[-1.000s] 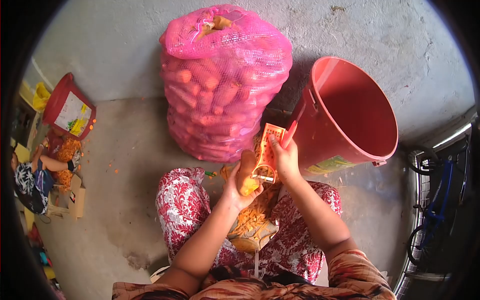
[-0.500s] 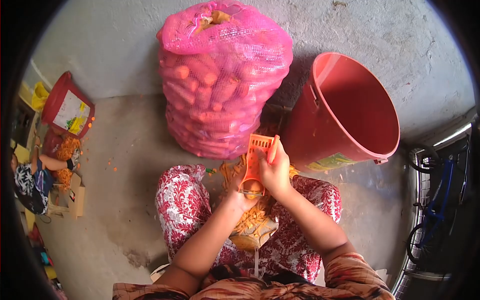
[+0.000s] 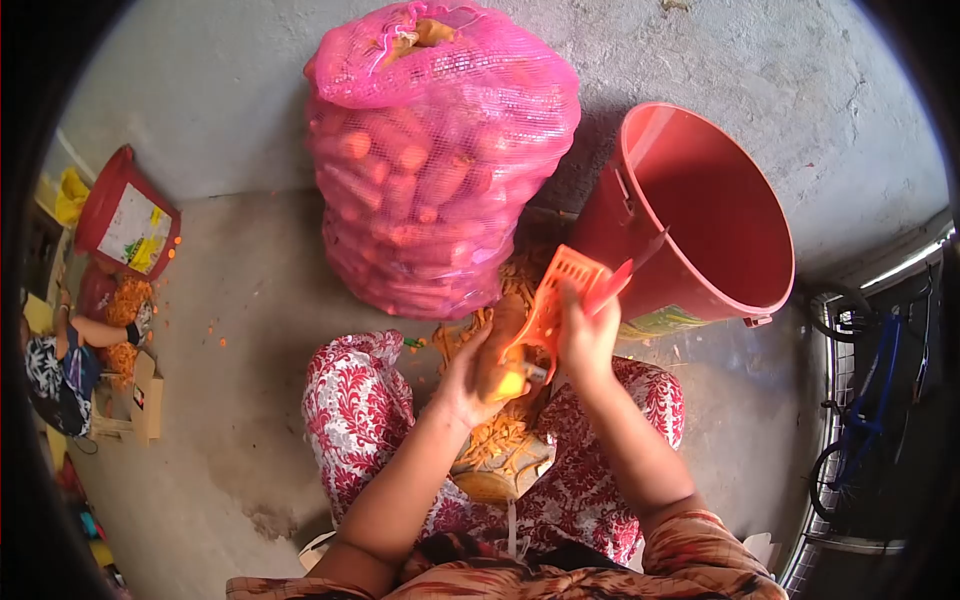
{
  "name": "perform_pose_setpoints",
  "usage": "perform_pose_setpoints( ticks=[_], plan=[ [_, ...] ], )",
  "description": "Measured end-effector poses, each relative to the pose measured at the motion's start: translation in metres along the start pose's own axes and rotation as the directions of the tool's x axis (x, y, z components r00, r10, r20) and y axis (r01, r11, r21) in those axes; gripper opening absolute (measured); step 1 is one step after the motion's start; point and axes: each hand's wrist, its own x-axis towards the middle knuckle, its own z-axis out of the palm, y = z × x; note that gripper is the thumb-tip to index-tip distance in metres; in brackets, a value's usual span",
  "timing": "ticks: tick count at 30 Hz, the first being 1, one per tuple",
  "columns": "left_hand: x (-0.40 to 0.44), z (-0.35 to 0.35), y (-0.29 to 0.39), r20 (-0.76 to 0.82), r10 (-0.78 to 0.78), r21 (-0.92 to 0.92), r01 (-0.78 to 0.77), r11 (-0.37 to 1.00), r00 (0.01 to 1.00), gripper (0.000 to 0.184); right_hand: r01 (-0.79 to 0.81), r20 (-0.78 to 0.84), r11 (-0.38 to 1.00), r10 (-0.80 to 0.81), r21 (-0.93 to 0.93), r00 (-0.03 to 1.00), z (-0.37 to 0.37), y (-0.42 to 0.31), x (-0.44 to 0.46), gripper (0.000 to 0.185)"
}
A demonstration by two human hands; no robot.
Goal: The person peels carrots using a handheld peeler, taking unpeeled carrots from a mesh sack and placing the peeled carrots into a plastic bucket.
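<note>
My left hand (image 3: 462, 385) is closed around a carrot (image 3: 503, 345), brownish along its length with a bright orange-yellow lower end. In my right hand (image 3: 588, 340) are an orange peeler (image 3: 565, 280) with a slotted handle and a knife with a red handle (image 3: 608, 288). The knife's blade points up and right, in front of the bucket. The peeler's lower end lies beside the carrot; whether they touch, I cannot tell. Orange peelings (image 3: 495, 440) lie between my legs, beneath both hands.
A pink mesh sack (image 3: 430, 230) full of carrots stands ahead against the wall. Right of it is a large red bucket (image 3: 610, 215). At far left, another person (image 3: 60, 370) sits by a peelings pile (image 3: 130, 300) and a second red bucket (image 3: 95, 220). A blue bicycle (image 3: 880, 375) stands far right.
My hands have moved apart, the right one shifting right with the peeler, now tilted. The carrot in my left hand shows more fully, and the knife blade has come into sight.
</note>
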Motion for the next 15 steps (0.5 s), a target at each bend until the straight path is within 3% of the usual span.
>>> perform_pose_setpoints(
  ticks=[1,2,5,6,8,9,11,13,15],
  plan=[
    [0.000,0.010,-0.002,-0.093,0.028,0.008,-0.027,1.000,0.995,0.035,-0.051,0.033,0.993,0.047,0.105,0.998,0.010,-0.019,-0.010,0.009],
    [0.000,0.016,-0.003,-0.184,0.056,0.019,-0.054,0.998,0.981,0.034,-0.080,0.059,0.993,0.074,0.092,0.995,0.012,-0.023,-0.015,0.010],
    [0.000,0.012,-0.007,-0.088,-0.001,-0.059,-0.004,0.998,0.996,0.032,-0.040,0.109,0.998,0.035,0.045,0.993,0.015,-0.022,-0.022,0.011],
    [-0.001,0.016,-0.007,-0.121,-0.004,-0.055,-0.002,0.998,0.993,0.032,-0.011,0.120,1.000,0.010,0.004,0.993,0.014,-0.021,-0.023,0.012],
    [0.002,0.005,-0.005,0.082,-0.032,-0.003,0.032,0.999,0.996,0.035,0.099,0.088,0.992,-0.092,-0.073,0.992,0.013,-0.015,-0.021,0.012],
    [0.001,0.003,-0.004,0.182,-0.051,0.027,0.046,0.999,0.982,0.036,0.045,0.053,0.999,-0.046,0.021,0.998,0.011,-0.017,-0.018,0.011],
    [-0.003,0.005,-0.004,0.111,-0.097,-0.012,0.099,0.995,0.989,0.037,-0.051,0.001,0.976,0.052,0.210,0.999,0.001,-0.024,-0.007,0.010],
    [-0.003,0.005,-0.004,0.083,-0.135,-0.031,0.138,0.990,0.987,0.037,-0.029,-0.110,0.983,0.049,0.180,0.993,-0.006,-0.029,0.010,0.014],
    [-0.002,0.001,-0.003,0.092,-0.162,-0.023,0.165,0.986,0.982,0.037,-0.053,-0.029,0.985,0.059,0.166,0.998,-0.008,-0.026,0.017,0.017]
  ],
)
